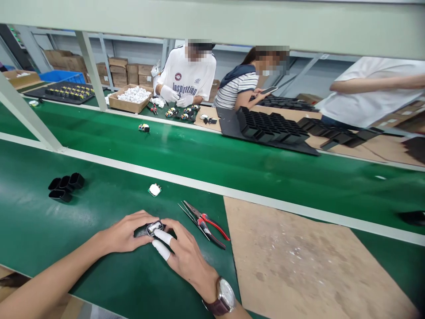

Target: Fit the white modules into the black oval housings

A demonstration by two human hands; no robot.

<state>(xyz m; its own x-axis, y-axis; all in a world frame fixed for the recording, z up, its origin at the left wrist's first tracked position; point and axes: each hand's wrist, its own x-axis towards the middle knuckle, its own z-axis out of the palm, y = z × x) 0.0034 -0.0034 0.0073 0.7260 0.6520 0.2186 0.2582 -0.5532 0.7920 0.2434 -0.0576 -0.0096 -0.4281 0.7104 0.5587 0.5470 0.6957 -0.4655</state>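
My left hand (128, 232) is wrapped round a black oval housing (145, 231), its opening turned to the right. Inside that opening sits a white part with small components (154, 227). My right hand (181, 246), with white covers on two fingers and a watch at the wrist, touches the opening's rim and the part within. Beyond my hands a small board with a white round top (154, 190) lies on the green bench. Tweezers (195, 220) and red-handled pliers (207, 224) rest to the right of my hands.
Several black housings (65, 186) stand at the left. A stained cardboard sheet (299, 257) covers the bench at right. Past a pale rail, a green belt (212, 150) carries a small assembly (144, 128). Three people are across it, near a box of white parts (131, 98) and stacked black housings (270, 127).
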